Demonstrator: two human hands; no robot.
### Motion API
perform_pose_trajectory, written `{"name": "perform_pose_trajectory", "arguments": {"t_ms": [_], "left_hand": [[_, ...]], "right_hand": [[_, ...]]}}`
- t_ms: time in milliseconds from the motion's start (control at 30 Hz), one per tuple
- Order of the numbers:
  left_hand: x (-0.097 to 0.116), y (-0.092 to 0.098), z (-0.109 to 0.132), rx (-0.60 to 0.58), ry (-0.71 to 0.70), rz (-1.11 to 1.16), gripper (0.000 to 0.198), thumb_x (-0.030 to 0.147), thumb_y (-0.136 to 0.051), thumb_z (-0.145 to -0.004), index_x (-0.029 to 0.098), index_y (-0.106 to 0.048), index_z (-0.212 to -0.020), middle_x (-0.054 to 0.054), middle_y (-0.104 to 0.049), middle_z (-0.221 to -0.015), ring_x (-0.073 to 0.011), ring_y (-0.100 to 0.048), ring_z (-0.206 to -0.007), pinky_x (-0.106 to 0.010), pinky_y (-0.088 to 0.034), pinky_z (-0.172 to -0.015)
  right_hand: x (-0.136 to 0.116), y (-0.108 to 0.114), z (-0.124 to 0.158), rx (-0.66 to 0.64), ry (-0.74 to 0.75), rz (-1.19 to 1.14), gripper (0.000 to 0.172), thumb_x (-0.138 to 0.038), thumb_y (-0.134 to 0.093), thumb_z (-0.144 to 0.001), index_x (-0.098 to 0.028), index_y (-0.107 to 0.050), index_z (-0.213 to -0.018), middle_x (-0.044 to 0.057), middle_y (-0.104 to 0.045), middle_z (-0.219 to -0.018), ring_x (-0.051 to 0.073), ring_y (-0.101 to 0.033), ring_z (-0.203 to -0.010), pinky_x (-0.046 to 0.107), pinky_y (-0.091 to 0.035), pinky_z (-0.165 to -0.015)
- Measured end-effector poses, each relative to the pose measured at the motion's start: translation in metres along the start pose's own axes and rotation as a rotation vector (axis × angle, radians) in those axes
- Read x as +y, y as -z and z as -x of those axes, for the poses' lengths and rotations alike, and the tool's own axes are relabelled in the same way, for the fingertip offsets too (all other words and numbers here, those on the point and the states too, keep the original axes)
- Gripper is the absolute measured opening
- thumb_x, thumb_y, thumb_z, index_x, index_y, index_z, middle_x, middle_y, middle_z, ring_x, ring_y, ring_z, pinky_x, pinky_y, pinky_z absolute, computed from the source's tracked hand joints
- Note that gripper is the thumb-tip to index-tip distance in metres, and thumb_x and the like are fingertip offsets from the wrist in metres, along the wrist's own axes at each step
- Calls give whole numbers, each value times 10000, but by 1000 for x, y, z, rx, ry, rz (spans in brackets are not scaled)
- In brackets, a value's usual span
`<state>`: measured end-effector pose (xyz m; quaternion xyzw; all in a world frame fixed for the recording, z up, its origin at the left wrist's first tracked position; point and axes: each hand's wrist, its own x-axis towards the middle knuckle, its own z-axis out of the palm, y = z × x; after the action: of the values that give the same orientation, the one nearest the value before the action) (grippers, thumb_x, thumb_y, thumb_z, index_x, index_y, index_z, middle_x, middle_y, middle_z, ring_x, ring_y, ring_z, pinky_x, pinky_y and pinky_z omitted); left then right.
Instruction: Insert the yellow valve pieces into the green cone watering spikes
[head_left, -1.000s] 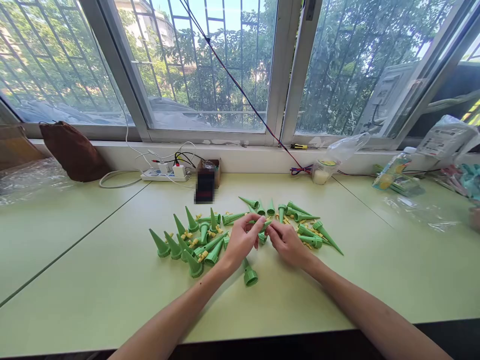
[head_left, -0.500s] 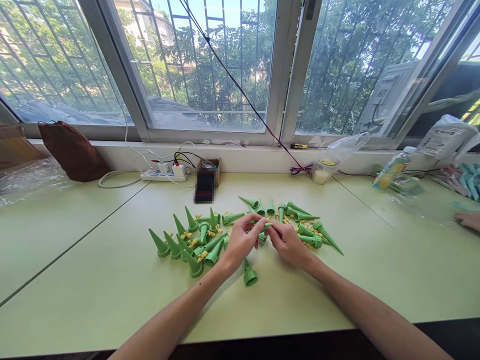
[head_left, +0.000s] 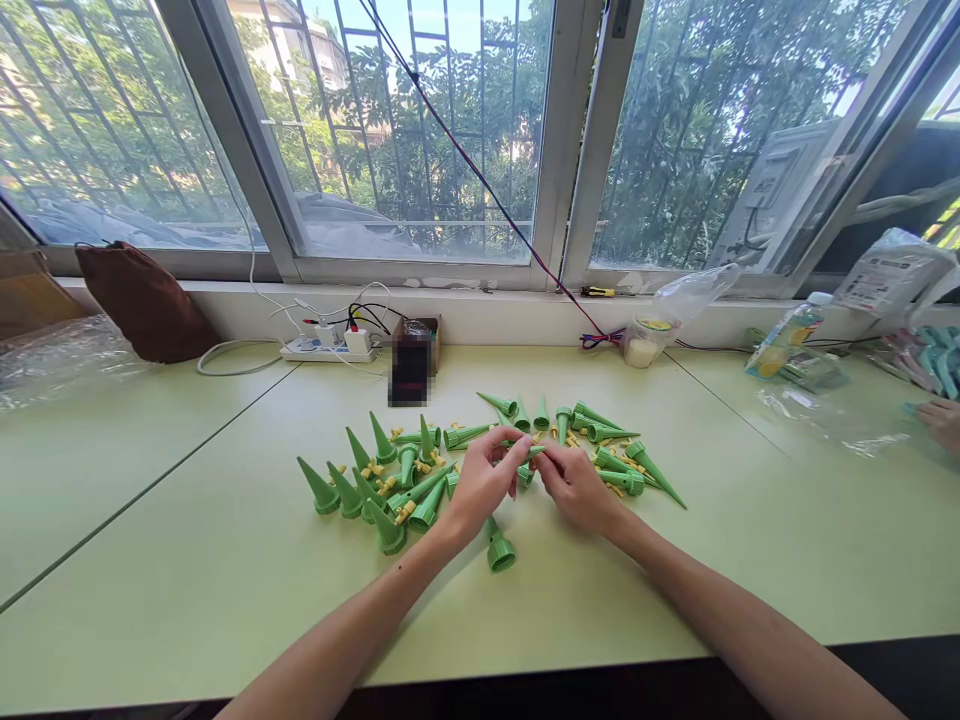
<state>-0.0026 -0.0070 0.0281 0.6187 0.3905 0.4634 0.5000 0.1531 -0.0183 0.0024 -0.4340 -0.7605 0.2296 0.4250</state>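
Between my hands is a green plastic watering spike (head_left: 535, 451), mostly covered by fingers. My left hand (head_left: 484, 480) is closed around it, thumb pressed on top. My right hand (head_left: 576, 488) pinches at its right end; whether a small part is also in those fingers is hidden. Just below lies a loose green spike (head_left: 500, 550), its open socket towards me. Upright and lying green spikes (head_left: 390, 530) fill the table to the left, with small yellow valves (head_left: 405, 512) among them. More green spikes (head_left: 656, 475) and yellow pieces lie behind and right of my hands.
A power strip (head_left: 330, 350), a small cardboard box (head_left: 431, 345) and a brown bag (head_left: 146, 305) line the window sill. At the right stand a jar (head_left: 643, 345) and a bottle (head_left: 787, 335). Another person's hand (head_left: 941, 420) is at the right edge, near clear plastic.
My hands and the spike between them stay almost still. At the right edge, the other person's hand has shifted slightly away and the clear plastic beside it has moved.
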Motion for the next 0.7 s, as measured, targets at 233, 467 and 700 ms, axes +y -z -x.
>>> {"name": "perform_pose_trajectory", "arguments": {"t_ms": [233,467,700], "left_hand": [[-1,0,0,10,-1,-10,310,465,-618,-823,155,-606,-837,31,-515,-600,-72,-450,-459,-188,-395,-425],[-1,0,0,18,6,-15,299,453,-621,-814,154,-610,-835,33,-513,-591,-71,-454,-449,-187,-388,-420],[0,0,0,12,-1,-30,291,443,-607,-825,152,-607,-839,32,-513,-595,-69,-452,-440,-189,-387,-420]], "right_hand": [[2,-1,0,2,9,-4,305,-282,-392,-992,-180,-498,-726,-30,-448,-591,113,-368,-532,264,-277,-537],[2,-1,0,-4,1,0,294,-266,-389,-988,-179,-510,-734,-27,-458,-592,117,-380,-532,264,-285,-538],[1,0,-1,-2,9,0,290,-254,-390,-981,-184,-500,-722,-27,-454,-599,118,-376,-537,261,-285,-539]]}}
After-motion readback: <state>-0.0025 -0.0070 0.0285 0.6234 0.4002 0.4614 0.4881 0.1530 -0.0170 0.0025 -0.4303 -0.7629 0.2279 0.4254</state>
